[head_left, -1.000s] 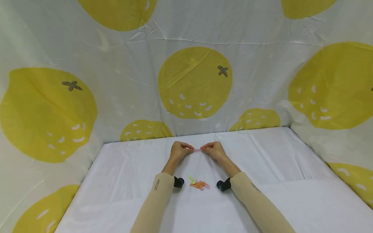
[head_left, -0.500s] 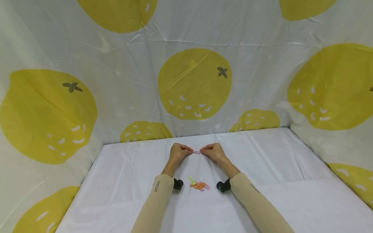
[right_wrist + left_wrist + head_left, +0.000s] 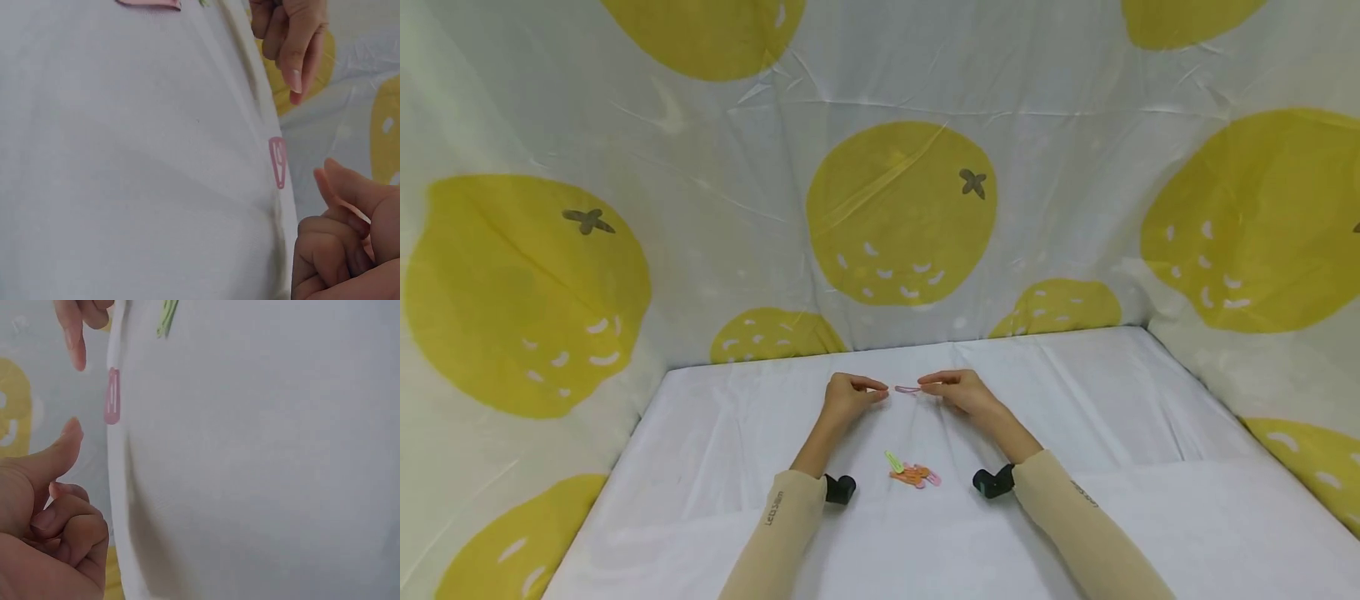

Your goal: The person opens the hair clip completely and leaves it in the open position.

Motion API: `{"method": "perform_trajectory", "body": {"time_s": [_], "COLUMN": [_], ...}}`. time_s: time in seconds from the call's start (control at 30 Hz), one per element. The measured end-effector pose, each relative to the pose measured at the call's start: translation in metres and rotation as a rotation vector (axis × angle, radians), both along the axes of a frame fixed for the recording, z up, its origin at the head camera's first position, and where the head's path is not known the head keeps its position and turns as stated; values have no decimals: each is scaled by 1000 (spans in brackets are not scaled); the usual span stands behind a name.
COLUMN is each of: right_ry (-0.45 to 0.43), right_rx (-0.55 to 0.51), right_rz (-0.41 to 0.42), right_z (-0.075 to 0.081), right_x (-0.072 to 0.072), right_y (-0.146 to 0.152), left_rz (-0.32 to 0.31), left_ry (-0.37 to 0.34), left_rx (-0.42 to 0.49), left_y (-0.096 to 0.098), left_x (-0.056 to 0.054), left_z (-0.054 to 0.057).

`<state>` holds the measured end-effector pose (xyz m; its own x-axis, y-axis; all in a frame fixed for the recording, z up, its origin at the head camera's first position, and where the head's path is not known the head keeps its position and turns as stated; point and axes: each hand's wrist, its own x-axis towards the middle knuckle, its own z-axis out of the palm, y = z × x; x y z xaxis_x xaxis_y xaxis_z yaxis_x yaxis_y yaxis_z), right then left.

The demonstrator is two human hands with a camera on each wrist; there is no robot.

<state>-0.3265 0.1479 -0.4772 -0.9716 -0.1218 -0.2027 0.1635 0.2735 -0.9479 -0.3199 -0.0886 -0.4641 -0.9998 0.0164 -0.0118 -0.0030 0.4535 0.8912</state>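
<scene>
A pink snap hair clip (image 3: 907, 389) lies on the white cloth between my two hands, showing near the cloth's far edge in both wrist views. To its left is my left hand (image 3: 852, 397), thumb and forefinger pointing at it, a small gap between. My right hand (image 3: 961, 390) is on the other side, its fingertips right by the clip's right end in the head view. Both hands hold nothing; in the wrist views their other fingers fold in toward the palm.
Nearer the body, a small pile of orange and pink hair clips (image 3: 913, 477) lies on the white cloth (image 3: 700, 467), with a yellow-green clip (image 3: 892, 462) at its upper left. A lemon-print curtain (image 3: 902, 212) rises behind and at both sides.
Earlier both hands pinched the pink hair clip at its ends. Now they have let it go and drawn apart, the left hand and forearm to the left, the right to the right.
</scene>
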Motion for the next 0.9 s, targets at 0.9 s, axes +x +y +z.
{"method": "perform_trajectory", "body": {"time_s": [0.9], "right_ry": [-45], "right_rx": [-110], "right_rz": [165], "right_z": [-5], "right_x": [82], "right_y": [6], "left_rz": [-330], "left_ry": [-112], "left_rx": [-16], "left_y": [-25], "left_x": [71], "left_z": [11]}}
